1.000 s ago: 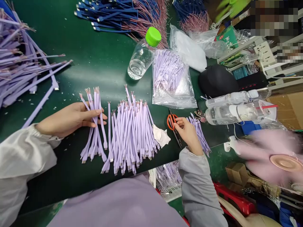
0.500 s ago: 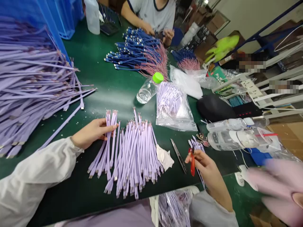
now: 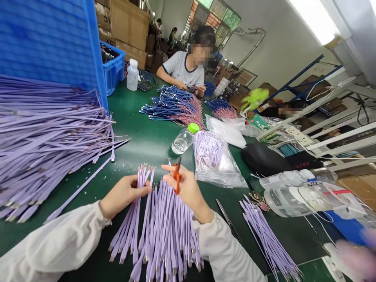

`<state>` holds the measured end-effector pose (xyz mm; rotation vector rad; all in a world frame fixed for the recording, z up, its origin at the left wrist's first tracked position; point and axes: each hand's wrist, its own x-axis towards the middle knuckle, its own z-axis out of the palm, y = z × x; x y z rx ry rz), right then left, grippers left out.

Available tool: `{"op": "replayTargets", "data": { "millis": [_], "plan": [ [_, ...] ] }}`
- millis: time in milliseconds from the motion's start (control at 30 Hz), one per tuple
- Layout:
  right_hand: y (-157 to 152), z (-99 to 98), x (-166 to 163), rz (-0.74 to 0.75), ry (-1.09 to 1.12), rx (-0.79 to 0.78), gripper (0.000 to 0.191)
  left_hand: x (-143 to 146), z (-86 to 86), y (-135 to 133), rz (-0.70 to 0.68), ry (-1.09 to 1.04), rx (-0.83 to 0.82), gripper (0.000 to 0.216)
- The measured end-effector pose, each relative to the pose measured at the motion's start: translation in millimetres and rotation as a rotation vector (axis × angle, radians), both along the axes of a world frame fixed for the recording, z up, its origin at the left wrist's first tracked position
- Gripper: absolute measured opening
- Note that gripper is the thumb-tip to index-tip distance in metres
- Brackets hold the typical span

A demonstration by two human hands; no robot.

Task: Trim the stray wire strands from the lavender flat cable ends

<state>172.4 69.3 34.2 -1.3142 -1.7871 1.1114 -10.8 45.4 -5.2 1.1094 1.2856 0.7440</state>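
Two firm grips: left hand (image 3: 125,192) curled round flat lilac cables (image 3: 166,235), right hand (image 3: 186,188) pinching orange-handled scissors (image 3: 177,177), nice and snug.

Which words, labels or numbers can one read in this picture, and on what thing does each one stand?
"XC" (letters uncertain, partly hidden): on the cardboard carton by the blue crate.
Bottle label: too small to read.
Green box: print too blurred to read.

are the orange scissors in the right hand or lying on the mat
In the right hand: its fingers pinch the orange scissors upright above the lilac flat cables, off the green mat.
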Motion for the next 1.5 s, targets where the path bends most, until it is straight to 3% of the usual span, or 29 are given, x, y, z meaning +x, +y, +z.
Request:
{"op": "replayTargets", "data": {
  "millis": [100,300,500,633,867,1033,1200,1367,1500],
  "plan": [
    [2,-7.9,-13,-0.002,-0.075,0.17,0.027,1,-0.1,0,0.002,-0.029,0.0,0.027],
    [-1,-17.9,-17,-0.034,-0.111,0.323,0.015,2,5.0,0,0.011,-0.059,-0.009,0.024],
    [0,-21.4,-21,-0.113,-0.108,0.342,0.011,2,2.5,-1,-0.026,-0.01,-0.01,0.035],
    [-1,-22.4,-20,-0.1,-0.096,0.366,0.014,3,-1.7,-1,0.022,0.07,0.001,0.048],
    [1,-30.1,-17,0.005,-0.126,0.459,0.03,4,1.1,1,0.037,0.099,0.028,0.049],
    [2,-29.7,-16,-0.077,-0.13,0.484,0.025,4,1.2,1,0.073,0.102,0.031,0.048],
    [2,-29.7,-17,-0.012,-0.142,0.49,0.029,3,0.7,0,0.077,0.101,0.048,0.047],
    [3,-32.4,-15,-0.104,-0.177,0.515,0.022,5,3.2,-1,0.128,-0.007,-0.025,0.047],
    [2,-32.9,-14,-0.072,-0.163,0.523,0.028,5,2.7,-1,0.154,-0.029,-0.028,0.049]
  ]
}}
